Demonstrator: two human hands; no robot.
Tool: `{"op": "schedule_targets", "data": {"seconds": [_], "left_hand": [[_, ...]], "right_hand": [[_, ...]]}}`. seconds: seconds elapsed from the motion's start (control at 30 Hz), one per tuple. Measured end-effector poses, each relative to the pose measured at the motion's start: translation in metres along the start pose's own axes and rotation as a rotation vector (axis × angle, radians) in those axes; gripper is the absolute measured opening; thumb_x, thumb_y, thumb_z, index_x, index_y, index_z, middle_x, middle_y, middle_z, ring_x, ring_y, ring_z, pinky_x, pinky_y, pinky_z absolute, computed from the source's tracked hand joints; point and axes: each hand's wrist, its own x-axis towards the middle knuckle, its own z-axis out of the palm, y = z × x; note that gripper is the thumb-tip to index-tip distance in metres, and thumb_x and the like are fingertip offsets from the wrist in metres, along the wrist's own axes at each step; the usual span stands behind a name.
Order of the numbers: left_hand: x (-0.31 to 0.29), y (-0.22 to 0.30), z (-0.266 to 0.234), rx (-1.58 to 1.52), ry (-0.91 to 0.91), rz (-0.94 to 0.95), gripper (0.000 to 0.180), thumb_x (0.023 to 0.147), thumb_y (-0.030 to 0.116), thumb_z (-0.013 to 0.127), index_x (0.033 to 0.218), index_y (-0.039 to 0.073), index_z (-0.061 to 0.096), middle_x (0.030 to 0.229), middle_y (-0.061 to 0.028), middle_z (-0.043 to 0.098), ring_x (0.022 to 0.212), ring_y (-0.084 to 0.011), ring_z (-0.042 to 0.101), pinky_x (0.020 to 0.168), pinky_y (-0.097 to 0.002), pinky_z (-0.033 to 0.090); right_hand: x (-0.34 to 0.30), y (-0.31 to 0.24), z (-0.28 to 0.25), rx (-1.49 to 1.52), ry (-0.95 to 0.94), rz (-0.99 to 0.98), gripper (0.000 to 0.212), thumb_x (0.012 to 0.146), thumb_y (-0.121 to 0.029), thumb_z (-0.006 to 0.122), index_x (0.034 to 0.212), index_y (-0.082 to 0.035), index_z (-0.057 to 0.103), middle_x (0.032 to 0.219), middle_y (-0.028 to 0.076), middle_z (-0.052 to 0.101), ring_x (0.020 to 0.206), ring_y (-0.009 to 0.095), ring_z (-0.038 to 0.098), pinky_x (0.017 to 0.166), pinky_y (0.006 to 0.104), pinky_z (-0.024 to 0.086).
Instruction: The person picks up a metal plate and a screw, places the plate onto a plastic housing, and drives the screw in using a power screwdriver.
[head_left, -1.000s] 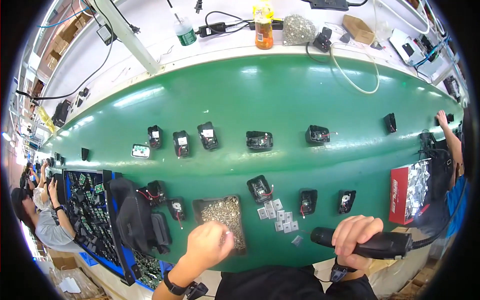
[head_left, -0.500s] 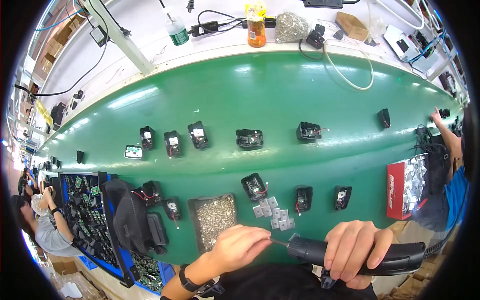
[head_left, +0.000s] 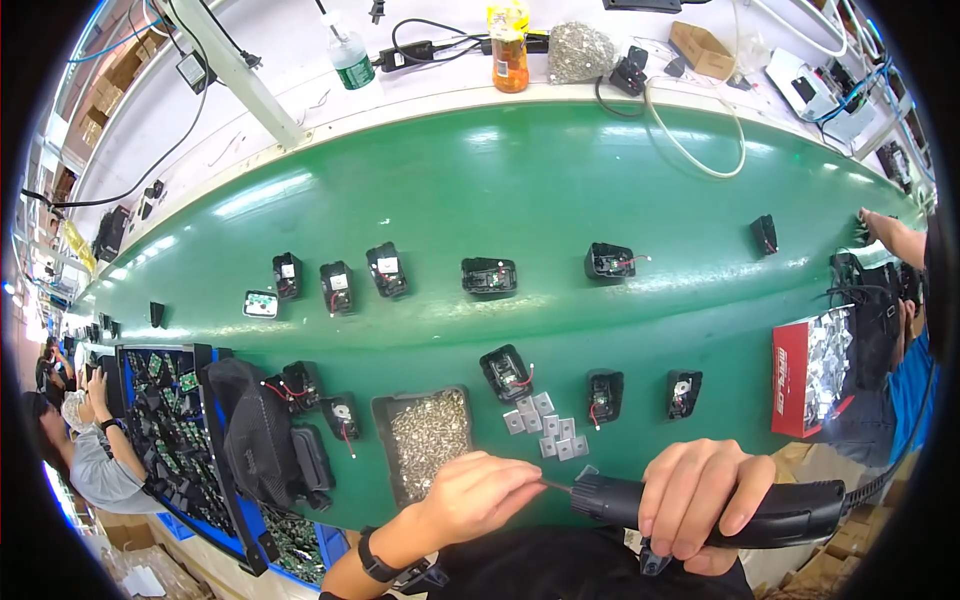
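Parts tray beyond your left hand, plates right of tray, housing just beyond plates, carton farther right

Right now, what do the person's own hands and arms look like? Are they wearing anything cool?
The left hand and right hand both have no gloves. A black band wraps the left wrist, and no sleeve covers the forearm that shows there. A small dark gadget sits by the right wrist; I can't see its strap clearly.

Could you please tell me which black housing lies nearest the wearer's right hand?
The near row's rightmost housing: it lies just beyond the right hand; the others are farther away.
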Motion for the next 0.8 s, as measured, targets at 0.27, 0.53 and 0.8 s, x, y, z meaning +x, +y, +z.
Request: {"op": "schedule_targets", "data": {"seconds": [0.27,0.53,0.8], "left_hand": [[0.006,-0.001,0.000,0.062,-0.046,0.074,0.028,0.073,0.006,0.090,0.095,0.002,0.072,0.086,-0.0087,0.076,0.064,-0.0202,0.070,0.054,-0.0299,0.053],[0.011,0.000,-0.005,0.243,-0.021,-0.031,0.039,0.071,0.027,0.093,0.099,0.008,0.073,0.081,-0.0027,0.073,0.066,-0.0190,0.068,0.055,-0.0294,0.048],[0.002,-0.020,0.018,0.842,-0.257,-0.147,0.035,0.073,0.029,0.082,0.100,0.010,0.071,0.103,-0.0036,0.065,0.102,-0.0225,0.059,0.091,-0.0450,0.041]], "right_hand": [[0.004,-0.007,-0.001,-0.037,-0.106,0.089,0.040,0.075,0.009,0.076,0.107,-0.004,0.055,0.081,0.012,0.073,0.068,0.026,0.073,0.067,0.0399,0.062],[0.002,-0.010,-0.005,-0.065,-0.091,0.081,0.039,0.077,0.008,0.077,0.106,-0.005,0.055,0.081,0.011,0.074,0.068,0.026,0.073,0.067,0.0391,0.062],[-0.011,-0.016,-0.012,-0.099,-0.042,0.040,0.040,0.078,0.007,0.077,0.109,-0.006,0.055,0.079,0.009,0.074,0.068,0.024,0.074,0.067,0.0363,0.062]]}}
